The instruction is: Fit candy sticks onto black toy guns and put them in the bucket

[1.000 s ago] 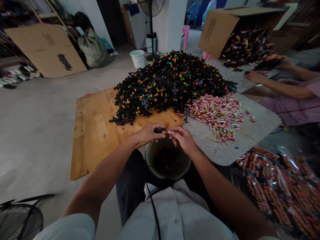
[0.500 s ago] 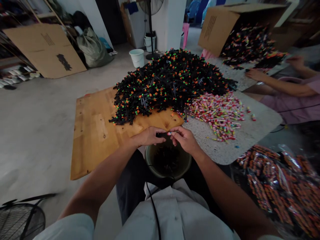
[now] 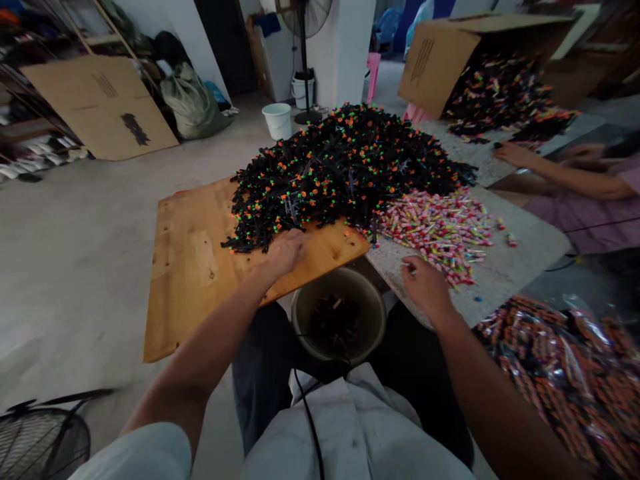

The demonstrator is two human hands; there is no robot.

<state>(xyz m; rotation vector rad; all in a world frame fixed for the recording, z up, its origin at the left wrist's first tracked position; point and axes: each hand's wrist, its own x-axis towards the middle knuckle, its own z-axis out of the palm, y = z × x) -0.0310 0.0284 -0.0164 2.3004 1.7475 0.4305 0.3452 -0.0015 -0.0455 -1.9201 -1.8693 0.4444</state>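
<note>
My left hand is over the wooden board, at the front edge of a heap of black plastic pieces with orange and green tips. Its fingers are smeared by motion, so their grip is unclear. Above the speckled tabletop, my right hand has loosely bent fingers with a gap between them and nothing visible inside. It is just short of a pile of small pink, red and yellow tubes. Between my knees stands a bucket with dark pieces and a pale one inside.
A co-worker's arm reaches over a table at the right, by a tipped cardboard box spilling similar pieces. Filled plastic bags lie low at the right. A white bucket and a standing fan are behind the board.
My hands have parted from above the bucket, where they held a small colourful piece. The left went to the black heap, the right toward the pink pile. A pale piece now shows in the bucket.
</note>
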